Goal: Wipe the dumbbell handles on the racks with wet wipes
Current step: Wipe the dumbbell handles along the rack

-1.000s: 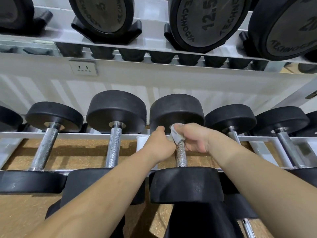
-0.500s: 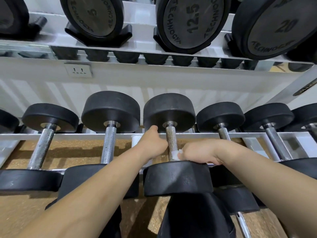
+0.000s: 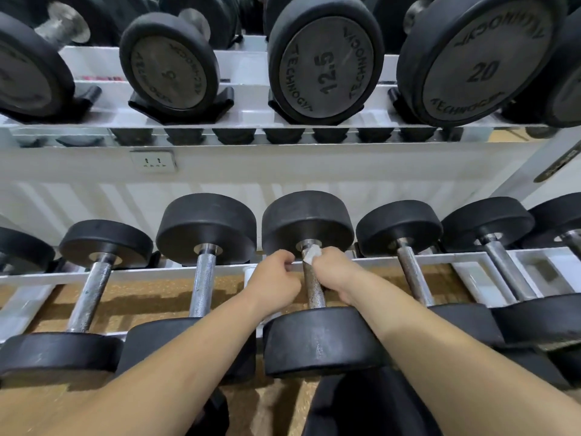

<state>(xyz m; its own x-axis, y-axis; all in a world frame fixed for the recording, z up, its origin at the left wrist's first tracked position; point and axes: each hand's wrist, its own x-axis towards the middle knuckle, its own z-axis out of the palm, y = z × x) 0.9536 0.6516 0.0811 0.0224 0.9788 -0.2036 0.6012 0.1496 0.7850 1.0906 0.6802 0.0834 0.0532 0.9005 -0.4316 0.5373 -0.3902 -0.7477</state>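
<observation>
Centre frame: right hand (image 3: 333, 273) fingers clamp wet wipe (image 3: 312, 255), back at handle (image 3: 314, 294) upper end; stroke done. Left hand (image 3: 276, 278) clenched, empty.

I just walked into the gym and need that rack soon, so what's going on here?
A person is wiping a dumbbell handle on the lower rack. Their right hand grips a white wet wipe around the handle's far end, right by the far weight head. The left hand sits curled just left of the handle; whether it holds anything is unclear.
</observation>
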